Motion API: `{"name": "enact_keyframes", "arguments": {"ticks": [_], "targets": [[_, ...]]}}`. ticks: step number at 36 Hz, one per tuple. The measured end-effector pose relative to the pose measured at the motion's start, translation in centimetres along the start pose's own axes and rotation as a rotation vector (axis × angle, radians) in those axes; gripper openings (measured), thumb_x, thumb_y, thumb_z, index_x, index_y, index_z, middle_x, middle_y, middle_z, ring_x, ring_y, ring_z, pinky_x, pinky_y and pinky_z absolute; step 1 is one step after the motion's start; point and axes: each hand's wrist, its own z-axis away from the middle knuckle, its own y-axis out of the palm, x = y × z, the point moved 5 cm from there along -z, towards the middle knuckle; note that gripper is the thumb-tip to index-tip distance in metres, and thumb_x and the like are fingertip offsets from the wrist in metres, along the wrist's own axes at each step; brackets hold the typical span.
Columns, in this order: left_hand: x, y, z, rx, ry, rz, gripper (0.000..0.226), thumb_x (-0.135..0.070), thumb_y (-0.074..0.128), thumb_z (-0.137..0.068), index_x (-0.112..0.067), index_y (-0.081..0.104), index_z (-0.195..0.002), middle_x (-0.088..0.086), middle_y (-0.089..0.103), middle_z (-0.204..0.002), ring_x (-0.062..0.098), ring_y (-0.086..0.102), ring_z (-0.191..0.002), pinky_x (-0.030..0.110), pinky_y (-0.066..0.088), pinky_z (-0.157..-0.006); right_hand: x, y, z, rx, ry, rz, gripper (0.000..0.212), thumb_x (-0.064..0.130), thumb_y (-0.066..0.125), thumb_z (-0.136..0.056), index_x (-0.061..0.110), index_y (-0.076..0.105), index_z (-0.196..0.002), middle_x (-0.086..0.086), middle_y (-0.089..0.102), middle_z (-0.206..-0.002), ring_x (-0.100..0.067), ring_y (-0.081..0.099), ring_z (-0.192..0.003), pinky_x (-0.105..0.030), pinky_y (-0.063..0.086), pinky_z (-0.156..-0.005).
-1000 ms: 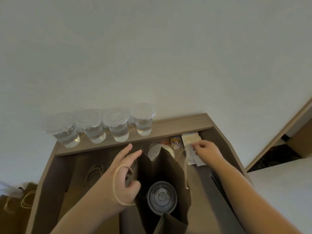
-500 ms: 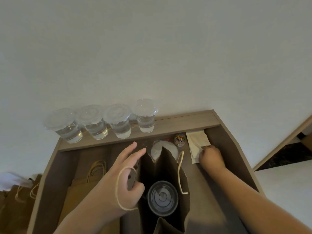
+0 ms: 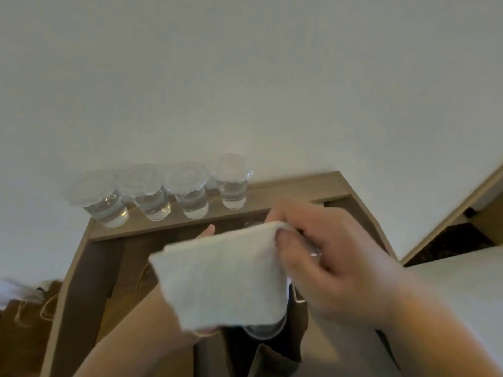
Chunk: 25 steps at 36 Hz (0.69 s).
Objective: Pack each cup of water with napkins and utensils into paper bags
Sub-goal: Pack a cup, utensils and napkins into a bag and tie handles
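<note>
Presently, four lidded cups (image 3: 152, 202) wait on the ledge (image 3: 285, 190) at left, unpacked. The left hand (image 3: 208, 232) is mostly hidden behind the napkin (image 3: 223, 276); its fingers cannot be judged. The right hand (image 3: 334, 265) pinches the napkin's edge in its fingers, holding it over the open paper bag (image 3: 275, 360), apparently to join the cup (image 3: 262, 332) inside.

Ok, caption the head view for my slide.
Right hand pinches a white napkin above the paper bag holding a lidded cup; four water cups stand on the ledge.
</note>
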Motion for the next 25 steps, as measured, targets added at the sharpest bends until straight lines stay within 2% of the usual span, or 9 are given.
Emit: {"name": "enact_keyframes", "arguments": {"ticks": [2, 4, 7, 9, 16, 18, 21, 23, 25], "targets": [[0.3, 0.4, -0.3, 0.089, 0.057, 0.088, 0.038, -0.032, 0.062, -0.104, -0.051, 0.054, -0.137, -0.003, 0.044, -0.157, 0.027, 0.039, -0.15, 0.03, 0.041, -0.109, -1.0, 2.3, -0.4, 0.374, 0.113, 0.233, 0.024, 0.035, 0.044, -0.11, 0.044, 0.049, -0.088, 0.015, 0.058, -0.079, -0.009, 0.057, -0.07, -0.026, 0.044, -0.058], [1.1, 0.0, -0.4, 0.034, 0.054, 0.13, 0.054, -0.037, 0.072, -0.098, -0.066, 0.044, -0.135, -0.023, 0.026, -0.159, 0.013, 0.029, -0.156, 0.023, 0.03, -0.113, -2.1, 3.5, -0.5, 0.509, 0.184, 0.414, 0.023, 0.038, 0.043, -0.113, 0.039, 0.05, -0.091, 0.014, 0.056, -0.084, -0.006, 0.055, -0.078, -0.023, 0.041, -0.068], [1.8, -0.2, -0.2, 0.038, 0.043, -0.063, 0.086, -0.081, 0.065, -0.065, -0.086, 0.018, -0.136, -0.048, -0.001, -0.16, -0.022, 0.024, -0.134, 0.022, 0.033, -0.108, -3.2, 3.7, -0.4, 0.497, 0.294, 0.52, 0.02, 0.039, 0.042, -0.112, 0.035, 0.059, -0.103, 0.017, 0.057, -0.092, -0.004, 0.056, -0.089, -0.026, 0.046, -0.08], [1.6, -0.3, 0.8, 0.075, 0.118, -0.163, 0.096, -0.083, 0.061, -0.061, -0.086, 0.004, -0.138, -0.052, -0.014, -0.157, -0.028, 0.02, -0.126, 0.015, 0.032, -0.102, -3.5, 3.2, -0.4, 0.489, 0.37, 0.559, 0.022, 0.04, 0.045, -0.111, 0.034, 0.066, -0.108, 0.017, 0.062, -0.099, -0.005, 0.06, -0.093, -0.028, 0.053, -0.086], [-0.2, -1.1, 2.1, 0.099, 0.158, -0.113, 0.094, -0.057, 0.078, -0.08, -0.078, 0.009, -0.14, -0.046, -0.013, -0.161, -0.005, 0.031, -0.145, 0.019, 0.035, -0.112, -3.5, 1.8, -0.5, 0.365, 0.482, 0.518, 0.022, 0.049, 0.057, -0.103, 0.033, 0.072, -0.099, 0.015, 0.07, -0.092, -0.004, 0.065, -0.086, -0.031, 0.058, -0.079], [-0.5, -1.2, 2.2, 0.113, 0.152, -0.118, 0.094, -0.066, 0.077, -0.075, -0.075, 0.012, -0.142, -0.039, -0.009, -0.165, -0.002, 0.031, -0.148, 0.026, 0.037, -0.118, -3.7, 1.5, -0.3, 0.326, 0.509, 0.467, 0.02, 0.05, 0.059, -0.102, 0.035, 0.071, -0.096, 0.016, 0.07, -0.093, -0.003, 0.066, -0.088, -0.034, 0.059, -0.082], [-0.7, -1.3, 2.2, 0.095, 0.137, -0.101, 0.091, -0.087, 0.063, -0.064, -0.074, 0.018, -0.142, -0.034, 0.0, -0.167, -0.004, 0.033, -0.146, 0.022, 0.036, -0.117, -3.9, 1.0, 0.0, 0.282, 0.541, 0.43, 0.016, 0.052, 0.061, -0.1, 0.039, 0.069, -0.095, 0.019, 0.069, -0.096, 0.0, 0.063, -0.09, -0.033, 0.058, -0.08], [-0.8, -1.3, 2.2, 0.074, 0.151, -0.086, 0.077, -0.082, 0.062, -0.072, -0.079, 0.02, -0.137, -0.044, 0.005, -0.16, -0.008, 0.031, -0.144, 0.02, 0.034, -0.116, -4.0, 0.5, 0.1, 0.256, 0.562, 0.434, 0.016, 0.053, 0.062, -0.099, 0.041, 0.067, -0.091, 0.019, 0.066, -0.096, 0.002, 0.061, -0.089, -0.027, 0.052, -0.071], [-1.1, -1.3, 2.3, 0.088, 0.16, -0.09, 0.067, -0.06, 0.061, -0.085, -0.085, 0.019, -0.13, -0.062, 0.002, -0.144, -0.014, 0.019, -0.146, 0.019, 0.027, -0.116, -4.2, -0.3, 0.1, 0.222, 0.573, 0.5, 0.013, 0.052, 0.062, -0.099, 0.042, 0.064, -0.092, 0.019, 0.064, -0.093, 0.002, 0.059, -0.086, -0.023, 0.045, -0.065]]}}
